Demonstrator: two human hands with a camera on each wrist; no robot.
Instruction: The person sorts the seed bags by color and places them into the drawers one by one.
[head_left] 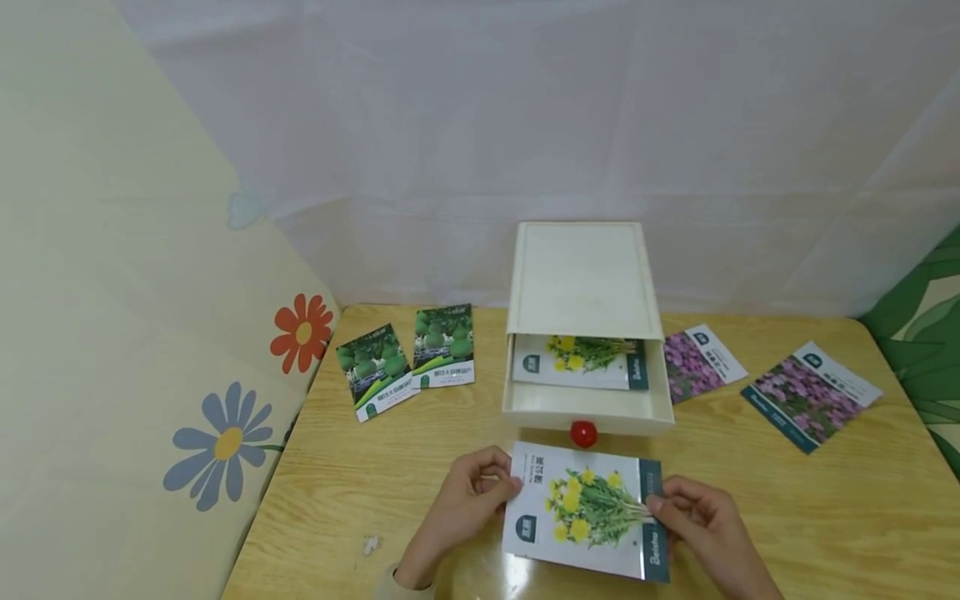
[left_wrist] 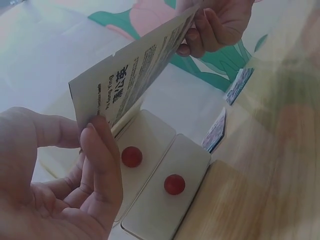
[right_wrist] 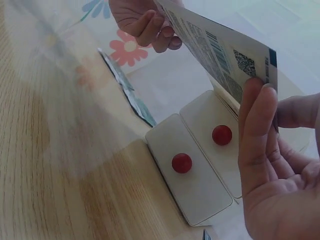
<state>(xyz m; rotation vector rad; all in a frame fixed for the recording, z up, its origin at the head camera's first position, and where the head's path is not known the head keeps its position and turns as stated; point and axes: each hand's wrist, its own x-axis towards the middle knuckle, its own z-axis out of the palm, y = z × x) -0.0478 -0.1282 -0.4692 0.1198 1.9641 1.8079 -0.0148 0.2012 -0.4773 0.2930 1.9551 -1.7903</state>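
- Flat silver-white seed packet (head_left: 585,512), printed with yellow flowers on green stems and a dark teal band: held above the table, just in front of the drawer box, its picture side visible from the head view.
- Left hand (head_left: 468,496): pinches the packet's left edge between thumb and fingers.
- Right hand (head_left: 705,521): pinches the teal-banded right edge, thumb on the picture side.
- Black-and-white square code (right_wrist: 244,63): printed on the packet's reverse, seen from the right wrist.
- Cream-white plastic drawer box (head_left: 585,275): one drawer stands pulled out, with a round red knob (head_left: 583,433) on its front.
- Second yellow-flower packet (head_left: 592,367): lies inside that drawer, partly beneath the box's top.
- Two green gourd-printed packets (head_left: 444,346): lie on the table left of the box, close together.
- Two purple-flower packets (head_left: 810,396): lie to its right, the nearer one partly hidden by the box.
- Light wood-grain table (head_left: 337,500): supports the box; a pale cloth backdrop (head_left: 450,125) hangs behind.
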